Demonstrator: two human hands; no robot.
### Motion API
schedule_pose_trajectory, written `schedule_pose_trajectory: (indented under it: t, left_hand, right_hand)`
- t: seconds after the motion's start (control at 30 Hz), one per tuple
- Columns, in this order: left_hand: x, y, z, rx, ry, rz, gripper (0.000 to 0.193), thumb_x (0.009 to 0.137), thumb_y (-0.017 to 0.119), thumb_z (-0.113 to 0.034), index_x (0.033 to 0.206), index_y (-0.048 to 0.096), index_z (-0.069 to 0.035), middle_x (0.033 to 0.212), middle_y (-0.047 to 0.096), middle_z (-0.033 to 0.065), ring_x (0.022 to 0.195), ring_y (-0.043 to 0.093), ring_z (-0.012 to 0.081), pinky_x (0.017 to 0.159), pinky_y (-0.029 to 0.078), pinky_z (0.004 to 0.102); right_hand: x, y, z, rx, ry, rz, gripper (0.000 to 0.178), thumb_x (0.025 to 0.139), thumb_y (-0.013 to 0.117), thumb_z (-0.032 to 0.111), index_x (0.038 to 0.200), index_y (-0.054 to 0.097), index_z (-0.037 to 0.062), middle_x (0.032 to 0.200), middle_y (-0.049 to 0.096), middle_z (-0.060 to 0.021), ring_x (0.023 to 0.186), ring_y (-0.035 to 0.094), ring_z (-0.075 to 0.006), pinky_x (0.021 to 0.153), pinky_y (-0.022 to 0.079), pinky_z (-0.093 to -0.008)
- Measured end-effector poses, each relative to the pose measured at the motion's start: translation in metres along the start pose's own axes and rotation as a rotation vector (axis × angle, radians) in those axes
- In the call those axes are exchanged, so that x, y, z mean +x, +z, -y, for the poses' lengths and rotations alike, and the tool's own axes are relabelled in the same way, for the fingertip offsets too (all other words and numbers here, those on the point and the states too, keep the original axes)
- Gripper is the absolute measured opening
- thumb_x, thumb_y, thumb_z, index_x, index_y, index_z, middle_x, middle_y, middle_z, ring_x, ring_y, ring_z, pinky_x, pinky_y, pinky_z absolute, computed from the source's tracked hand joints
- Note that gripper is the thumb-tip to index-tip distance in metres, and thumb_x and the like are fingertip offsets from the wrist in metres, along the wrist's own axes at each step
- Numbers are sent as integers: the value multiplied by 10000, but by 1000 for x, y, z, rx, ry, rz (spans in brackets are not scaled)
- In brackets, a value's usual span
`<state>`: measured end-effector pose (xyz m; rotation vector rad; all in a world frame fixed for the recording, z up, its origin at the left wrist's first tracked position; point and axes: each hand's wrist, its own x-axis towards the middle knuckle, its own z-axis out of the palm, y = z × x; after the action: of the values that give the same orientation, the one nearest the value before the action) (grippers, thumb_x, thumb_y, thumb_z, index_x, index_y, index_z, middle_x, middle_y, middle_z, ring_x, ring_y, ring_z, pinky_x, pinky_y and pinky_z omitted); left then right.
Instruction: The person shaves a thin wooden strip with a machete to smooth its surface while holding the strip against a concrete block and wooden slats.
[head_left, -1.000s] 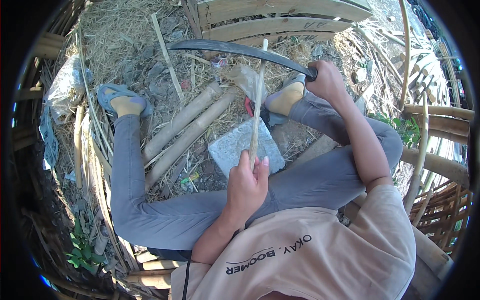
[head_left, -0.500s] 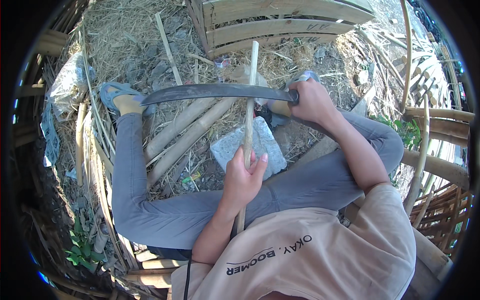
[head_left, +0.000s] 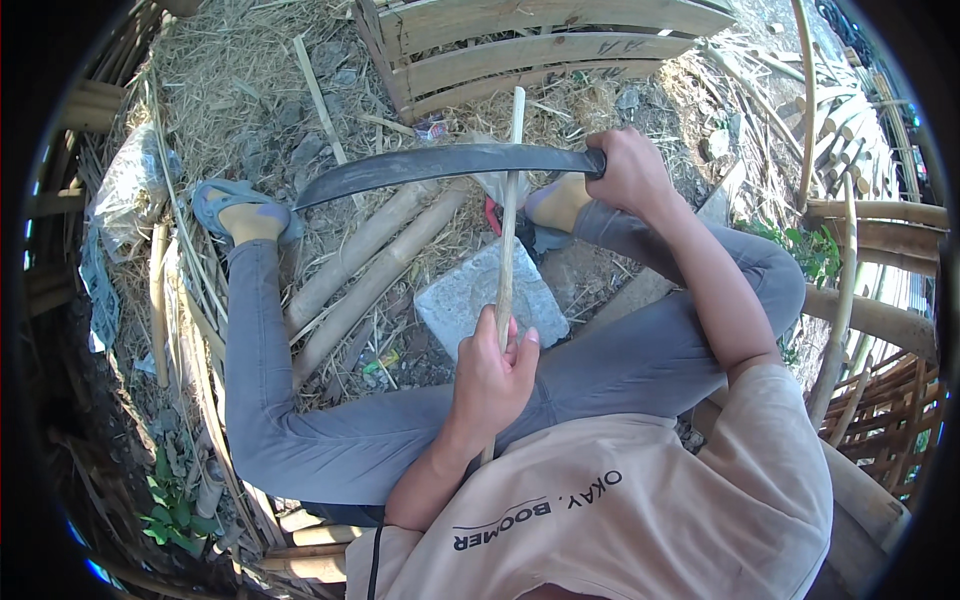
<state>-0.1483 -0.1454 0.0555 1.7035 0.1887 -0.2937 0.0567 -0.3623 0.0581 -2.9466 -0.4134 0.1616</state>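
Note:
A long, slightly curved machete (head_left: 430, 166) with a dark blade is in my right hand (head_left: 633, 175), fingers wrapped round its handle. Its tip points left, near my left foot. My left hand (head_left: 492, 378) is closed round a pale, slim wooden stick (head_left: 508, 245), which runs from against my body up past the blade. The machete lies across the stick's upper part; whether the edge bites into the wood I cannot tell. Below the stick, on the ground between my legs, rests a square pale stone block (head_left: 455, 300).
Two bamboo poles (head_left: 375, 285) lie left of the block. A slatted wooden crate (head_left: 540, 50) stands at the far side. A plastic bag (head_left: 130, 190) lies at the left, and cut bamboo pieces (head_left: 850, 135) are heaped at the far right. Straw covers much of the ground.
The machete has moved slightly away from me along the stick, with my right hand. The stick's upper end has shifted a little to the right.

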Motion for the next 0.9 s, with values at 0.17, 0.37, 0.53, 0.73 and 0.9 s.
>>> schedule_pose_trajectory:
  t: [0.17, 0.37, 0.53, 0.73, 0.9]
  left_hand:
    - [0, -1, -1, -36, -24, 6, 197, 928, 636, -86, 954, 494, 49, 639, 579, 154, 571, 654, 186, 504, 478, 342]
    - [-1, 0, -4, -62, -12, -4, 194, 920, 639, -78, 960, 497, 49, 629, 574, 152, 567, 659, 194, 499, 474, 335]
    - [-1, -1, -3, -31, 6, 5, 202, 922, 640, -94, 961, 499, 46, 610, 570, 146, 556, 663, 206, 493, 472, 336]
    - [1, 2, 1, -1, 25, -11, 212, 925, 649, -124, 943, 503, 28, 587, 565, 132, 523, 648, 220, 482, 466, 357]
    - [3, -3, 4, 80, 9, -44, 251, 934, 666, -185, 928, 513, 15, 587, 575, 127, 506, 635, 219, 477, 455, 373]
  right_hand:
    - [6, 0, -6, 11, -1, 6, 409, 586, 717, 153, 985, 761, 71, 803, 711, -192, 815, 699, -369, 786, 570, -437]
    - [11, -3, -26, -32, 19, -113, 392, 603, 713, 161, 985, 765, 95, 769, 701, -181, 784, 693, -368, 767, 573, -442]
    - [14, -3, -32, -63, 26, -155, 314, 610, 715, 174, 912, 749, 92, 758, 694, -179, 782, 691, -367, 753, 567, -455]
    - [13, -6, -44, -107, 22, -228, 360, 619, 723, 188, 951, 748, 51, 763, 692, -193, 781, 680, -377, 762, 549, -456]
    - [1, 0, -23, -73, -39, -164, 256, 640, 690, 184, 873, 734, 87, 745, 683, -188, 753, 683, -378, 711, 566, -461]
